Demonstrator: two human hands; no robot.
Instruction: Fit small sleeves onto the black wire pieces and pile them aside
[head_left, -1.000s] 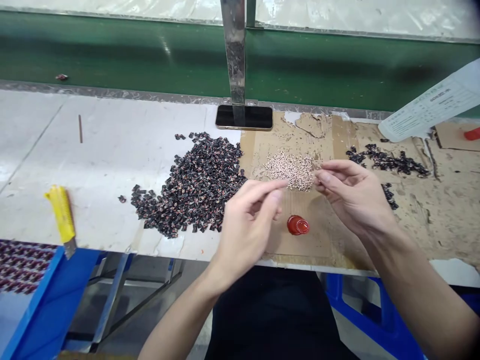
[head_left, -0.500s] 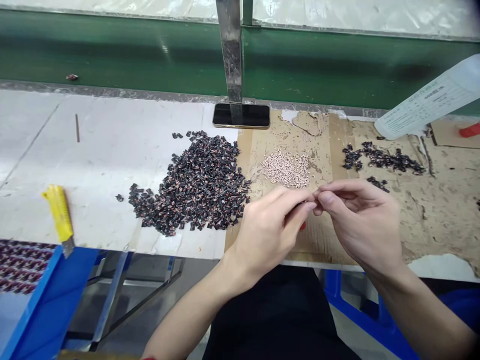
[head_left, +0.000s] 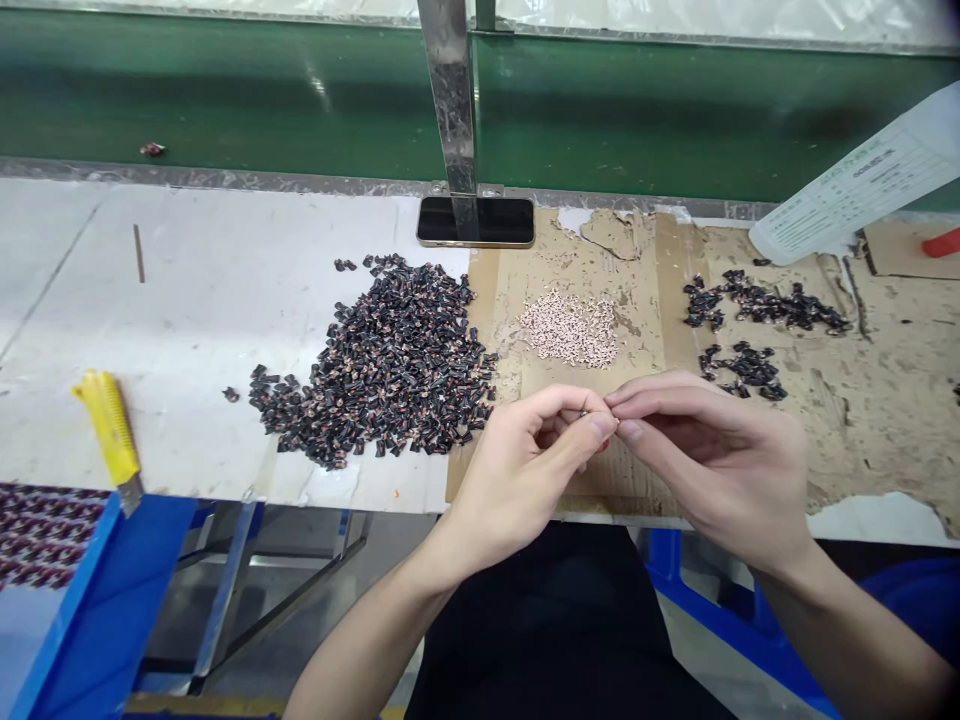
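Note:
My left hand [head_left: 529,465] is closed in a pinch at the table's front edge, its thumb and forefinger on something too small to name. Fingertips touching it, my right hand [head_left: 712,450] is closed in a pinch too, and what it grips is hidden. A bit of red shows beneath the fingertips. Just beyond the hands lies a pile of small pinkish pieces [head_left: 571,328] on cardboard. To the left spreads a large pile of small black pieces [head_left: 397,360]. Smaller black clusters [head_left: 750,370] lie behind my right hand.
A phone [head_left: 476,222] lies by the metal post [head_left: 452,100]. At the left front is a yellow cutter [head_left: 109,425], its tip over the edge. A translucent bottle [head_left: 862,180] leans in at the back right. A blue stool [head_left: 739,620] stands below.
The fingertips have shifted slightly left and down, and my left thumb has straightened along the pinch. More of the near black cluster behind my right hand shows. The view has shifted a little.

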